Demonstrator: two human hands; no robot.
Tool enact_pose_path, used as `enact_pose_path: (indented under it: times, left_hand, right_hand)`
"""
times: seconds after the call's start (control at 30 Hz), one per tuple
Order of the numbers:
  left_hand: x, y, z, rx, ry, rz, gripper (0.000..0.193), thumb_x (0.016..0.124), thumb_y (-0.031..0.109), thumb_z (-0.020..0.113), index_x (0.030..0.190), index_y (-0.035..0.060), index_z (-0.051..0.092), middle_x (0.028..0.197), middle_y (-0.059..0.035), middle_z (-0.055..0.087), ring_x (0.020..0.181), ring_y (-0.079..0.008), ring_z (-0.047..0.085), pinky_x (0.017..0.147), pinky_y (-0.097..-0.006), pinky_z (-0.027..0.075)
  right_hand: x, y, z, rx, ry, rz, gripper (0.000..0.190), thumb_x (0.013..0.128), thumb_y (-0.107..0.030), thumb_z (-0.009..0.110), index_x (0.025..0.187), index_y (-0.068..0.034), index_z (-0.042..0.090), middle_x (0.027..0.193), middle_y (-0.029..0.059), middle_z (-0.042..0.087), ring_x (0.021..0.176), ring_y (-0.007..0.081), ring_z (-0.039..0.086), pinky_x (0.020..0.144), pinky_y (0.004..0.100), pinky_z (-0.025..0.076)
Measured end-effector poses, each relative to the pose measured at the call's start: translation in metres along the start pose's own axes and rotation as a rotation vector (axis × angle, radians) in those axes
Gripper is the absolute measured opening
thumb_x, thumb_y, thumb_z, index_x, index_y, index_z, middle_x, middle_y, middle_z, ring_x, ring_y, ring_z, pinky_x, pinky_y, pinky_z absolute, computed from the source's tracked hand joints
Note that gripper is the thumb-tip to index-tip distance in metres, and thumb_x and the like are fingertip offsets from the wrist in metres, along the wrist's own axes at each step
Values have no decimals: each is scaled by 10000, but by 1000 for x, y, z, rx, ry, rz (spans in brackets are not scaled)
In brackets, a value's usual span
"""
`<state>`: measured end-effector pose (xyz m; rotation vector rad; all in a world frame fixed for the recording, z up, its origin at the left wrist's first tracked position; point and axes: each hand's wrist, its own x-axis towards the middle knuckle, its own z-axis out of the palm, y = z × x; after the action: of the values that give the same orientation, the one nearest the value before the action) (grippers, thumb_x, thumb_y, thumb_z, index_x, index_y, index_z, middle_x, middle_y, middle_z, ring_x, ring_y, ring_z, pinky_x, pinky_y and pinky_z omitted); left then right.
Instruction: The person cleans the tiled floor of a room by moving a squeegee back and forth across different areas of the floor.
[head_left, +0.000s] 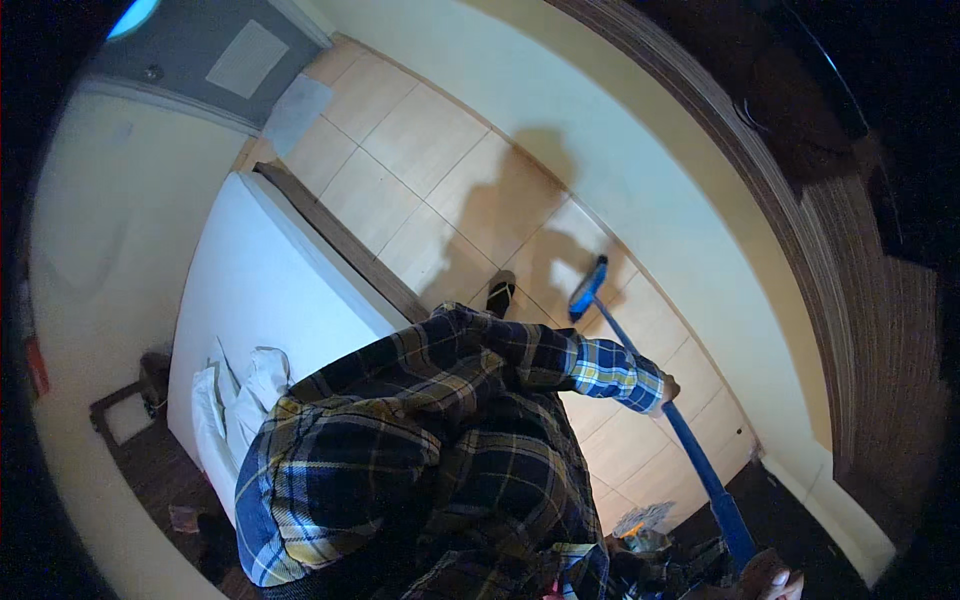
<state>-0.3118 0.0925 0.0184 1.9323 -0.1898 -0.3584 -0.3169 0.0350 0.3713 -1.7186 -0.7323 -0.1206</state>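
A blue broom (589, 291) with a long blue pole runs from the tiled floor at centre right down to the lower right corner. My left hand (667, 394), in a rolled plaid sleeve, is closed around the middle of the pole. My right hand (776, 581) grips its upper end at the bottom edge, partly cut off by the frame. The broom head rests on or just over the tiles near the wall; contact is unclear. One foot in a dark flip-flop (501, 292) shows left of it.
A white mattress (300, 277) with crumpled white cloth (262, 375) lies on a wooden bed frame (337, 240) to the left. A pale wall (660, 225) borders the floor at right. A light mat (298, 114) lies by a grey door (187, 45). Mixed objects (641, 536) are at the bottom.
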Motion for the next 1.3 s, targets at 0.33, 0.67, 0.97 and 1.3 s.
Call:
enact_pose_path:
  times: [0.33, 0.67, 0.97, 1.3]
  left_hand:
    - [-174, -88, -45, 170, 134, -108, 402, 719, 299, 599, 1010, 23, 577, 887, -171, 611, 802, -308, 599, 713, -412, 478]
    - [-398, -230, -136, 244, 656, -475, 424, 724, 294, 601, 1048, 22, 566, 892, -166, 612, 803, -301, 595, 714, -407, 476]
    - [-424, -177, -151, 68, 1017, -200, 410, 691, 246, 651, 1057, 83, 565, 928, -105, 610, 822, -276, 580, 768, -403, 452]
    - [-378, 2, -253, 143, 1098, 62, 175, 680, 212, 659, 727, 132, 510, 740, -74, 518, 775, -292, 512, 641, -393, 375]
  right_hand:
    - [-93, 16, 49, 111, 472, 454, 217, 817, -130, 558, 645, -78, 436, 540, -4, 388, 449, 100, 366, 416, 213, 306]
    - [-182, -6, 292, 497, -70, 718, 424, 791, -9, 572, 547, -124, 245, 456, -13, 292, 396, 67, 260, 374, 215, 177]
    - [-154, -45, 333, 653, -354, 37, 373, 550, 26, 643, 457, -92, 302, 403, 30, 351, 340, 142, 354, 379, 299, 366]
    - [-64, -53, 369, 829, -498, -28, 239, 703, -25, 628, 565, -49, 434, 494, 52, 465, 456, 169, 499, 477, 308, 445]
